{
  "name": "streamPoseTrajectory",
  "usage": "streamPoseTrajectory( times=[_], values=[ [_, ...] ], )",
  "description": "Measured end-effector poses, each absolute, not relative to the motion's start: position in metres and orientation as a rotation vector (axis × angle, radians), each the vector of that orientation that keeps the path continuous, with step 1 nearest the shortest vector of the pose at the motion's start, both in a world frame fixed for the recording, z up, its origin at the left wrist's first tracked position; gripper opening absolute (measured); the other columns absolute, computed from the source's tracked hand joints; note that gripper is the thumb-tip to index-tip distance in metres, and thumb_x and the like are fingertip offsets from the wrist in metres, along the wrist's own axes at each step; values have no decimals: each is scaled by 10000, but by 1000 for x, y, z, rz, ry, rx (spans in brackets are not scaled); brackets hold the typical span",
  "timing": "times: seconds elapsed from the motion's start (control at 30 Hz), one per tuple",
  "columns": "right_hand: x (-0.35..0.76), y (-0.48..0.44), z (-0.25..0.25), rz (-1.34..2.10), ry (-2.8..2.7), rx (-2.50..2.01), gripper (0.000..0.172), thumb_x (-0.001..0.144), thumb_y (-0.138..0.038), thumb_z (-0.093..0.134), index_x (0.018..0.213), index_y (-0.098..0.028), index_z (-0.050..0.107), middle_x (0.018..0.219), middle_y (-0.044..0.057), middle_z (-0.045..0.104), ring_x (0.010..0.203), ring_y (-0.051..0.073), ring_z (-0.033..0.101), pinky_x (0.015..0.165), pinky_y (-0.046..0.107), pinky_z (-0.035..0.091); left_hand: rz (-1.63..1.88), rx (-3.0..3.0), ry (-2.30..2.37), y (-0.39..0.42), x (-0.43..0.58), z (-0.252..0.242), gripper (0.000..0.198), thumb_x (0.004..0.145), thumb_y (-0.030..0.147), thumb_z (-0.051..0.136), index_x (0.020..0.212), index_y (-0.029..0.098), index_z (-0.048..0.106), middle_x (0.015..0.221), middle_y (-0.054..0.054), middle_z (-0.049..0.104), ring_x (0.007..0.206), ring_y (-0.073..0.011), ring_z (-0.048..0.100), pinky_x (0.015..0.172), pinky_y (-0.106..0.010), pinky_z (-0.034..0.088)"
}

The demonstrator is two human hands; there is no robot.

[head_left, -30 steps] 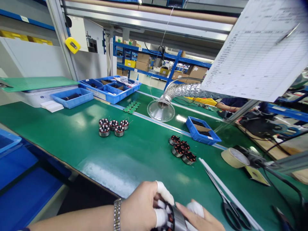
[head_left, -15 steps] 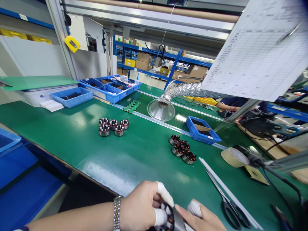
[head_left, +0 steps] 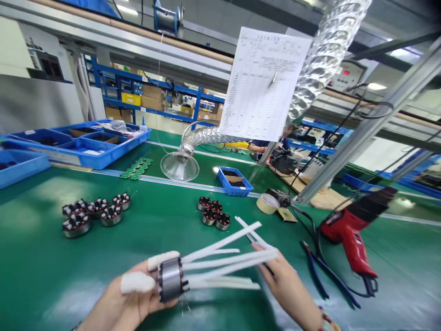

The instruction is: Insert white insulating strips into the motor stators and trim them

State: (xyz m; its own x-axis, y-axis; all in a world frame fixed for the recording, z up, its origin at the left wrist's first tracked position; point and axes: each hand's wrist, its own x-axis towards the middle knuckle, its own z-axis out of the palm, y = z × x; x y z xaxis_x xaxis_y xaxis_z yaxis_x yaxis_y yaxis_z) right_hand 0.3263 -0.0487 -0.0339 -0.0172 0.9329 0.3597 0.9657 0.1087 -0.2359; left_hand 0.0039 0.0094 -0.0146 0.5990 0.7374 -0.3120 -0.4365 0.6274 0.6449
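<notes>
In the head view, the left hand [head_left: 132, 294], its fingers capped white, grips a wound motor stator [head_left: 170, 279] above the green desk [head_left: 37, 266], with open surface ahead. The right hand [head_left: 287, 287] pinches white sleeves [head_left: 223, 264] running from the stator. A hanging printed form [head_left: 263, 82] is too small to read. A blue tray [head_left: 237, 193] holds dark parts [head_left: 237, 183].
</notes>
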Motion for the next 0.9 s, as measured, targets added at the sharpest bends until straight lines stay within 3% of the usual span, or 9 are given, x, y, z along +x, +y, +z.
streamPoseTrajectory(
  times=[0.1,0.23,0.37,0.57,0.77,0.9],
  values=[
    [359,-55,-48,-306,-1922,-1958,392,835,-343,350,922,-104,648,843,178,647,799,281,623,710,440,509,759,497,675,16,-2,-15,284,744,299,544,983,153,590,982,-100,674,886,-299,624,783,-425,468],
    [369,-64,-63,-450,-1961,-2008,398,843,-314,312,833,-128,664,635,121,627,659,253,620,607,385,520,760,521,691,18,5,-14,311,760,292,550,1041,164,505,925,-91,682,874,-299,634,824,-436,442],
    [364,-64,-68,-506,-2008,-2038,358,803,-196,318,899,-133,657,701,128,658,695,248,637,614,357,513,721,543,641,19,13,-21,403,768,266,534,1139,149,431,981,-112,658,864,-288,637,860,-447,413],
    [370,-65,-62,-446,-2052,-2084,360,714,-91,336,907,-171,630,625,56,653,506,182,628,472,263,495,838,683,671,27,18,-22,325,794,327,516,1070,157,525,1086,-101,615,965,-251,585,932,-441,364],
    [366,-69,-58,-99,-1960,-1928,311,682,-221,487,985,-222,558,800,39,681,678,184,658,573,237,522,833,1122,810,40,18,-35,554,705,232,626,1211,197,404,1178,-107,564,1061,-223,527,968,-396,331],
    [339,-78,-51,94,-1991,-1892,326,639,-248,531,953,-233,619,858,50,693,735,206,661,631,257,528,769,1504,888,41,10,-52,565,657,198,651,1188,224,458,1170,-88,576,1102,-230,499,1007,-391,287]
  ],
)
